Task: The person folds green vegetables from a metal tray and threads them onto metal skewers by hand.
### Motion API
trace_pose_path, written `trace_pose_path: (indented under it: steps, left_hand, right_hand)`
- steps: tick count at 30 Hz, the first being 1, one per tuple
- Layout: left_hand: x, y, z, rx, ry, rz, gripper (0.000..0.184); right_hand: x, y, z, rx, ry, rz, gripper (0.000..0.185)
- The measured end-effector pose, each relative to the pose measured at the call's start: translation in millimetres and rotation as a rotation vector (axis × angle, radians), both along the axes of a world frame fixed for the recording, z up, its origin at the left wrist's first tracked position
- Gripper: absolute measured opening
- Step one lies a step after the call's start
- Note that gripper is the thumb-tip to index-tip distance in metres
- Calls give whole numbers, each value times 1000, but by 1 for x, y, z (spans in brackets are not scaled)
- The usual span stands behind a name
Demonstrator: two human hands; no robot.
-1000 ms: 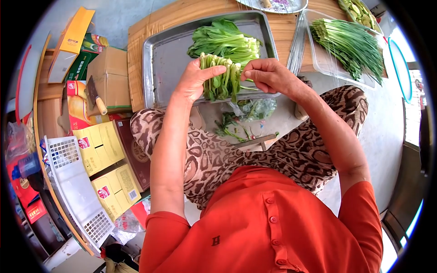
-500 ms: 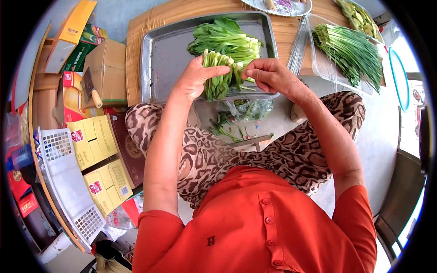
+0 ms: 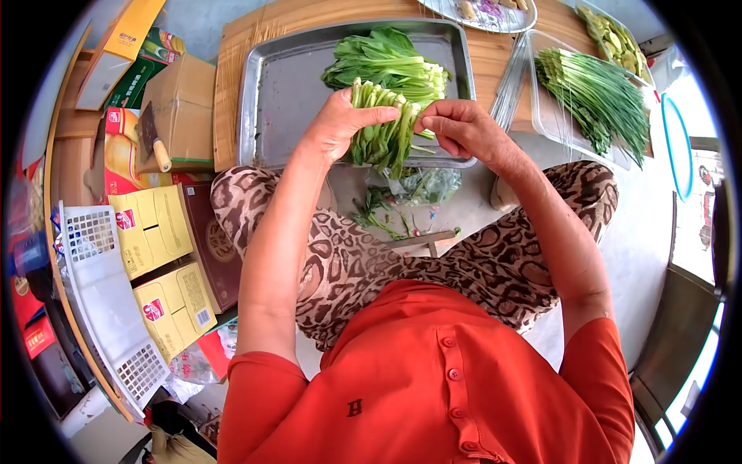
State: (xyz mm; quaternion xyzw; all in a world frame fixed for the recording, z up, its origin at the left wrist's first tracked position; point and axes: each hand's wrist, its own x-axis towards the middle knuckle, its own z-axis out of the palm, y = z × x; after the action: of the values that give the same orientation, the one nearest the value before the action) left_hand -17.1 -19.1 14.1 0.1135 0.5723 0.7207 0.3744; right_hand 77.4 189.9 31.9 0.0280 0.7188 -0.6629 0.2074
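My left hand (image 3: 340,124) is closed round a row of leafy green stalks (image 3: 379,135), thumb across their pale cut ends, over the near edge of a metal tray (image 3: 286,93). At the right end of that row, my right hand (image 3: 456,127) is closed in a pinch, thumb against forefinger. What lies between those fingertips is too small to make out. A pile of leafy greens (image 3: 379,62) rests in the tray just beyond both hands, its pale stems pointing right.
Thin metal skewers (image 3: 510,85) lie right of the tray, beside a clear tub (image 3: 545,116) of long chives (image 3: 595,93). A plate (image 3: 495,23) stands behind. Below are a plastic bag (image 3: 429,185) and loose leaves. Boxes (image 3: 182,108) and a cleaver (image 3: 158,147) are at left.
The view has shifted slightly, so the boxes at left sit further left. Both hands keep nearly the same pose at the stalks.
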Motion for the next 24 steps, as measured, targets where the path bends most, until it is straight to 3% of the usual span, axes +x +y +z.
trace_pose_path:
  steps: [10,17,22,24]
  left_hand:
    - [-3,-9,2,20,41,-35,36]
    - [-4,-27,9,154,-131,-76,35]
    - [-4,-34,18,234,-57,-111,31]
    - [-1,-34,22,201,88,-97,31]
  right_hand:
    - [-2,-3,1,-9,2,-2,22]
    - [3,-7,18,-41,-29,21,21]
    - [6,-18,43,8,-6,38,22]
    - [5,-24,52,31,0,46,21]
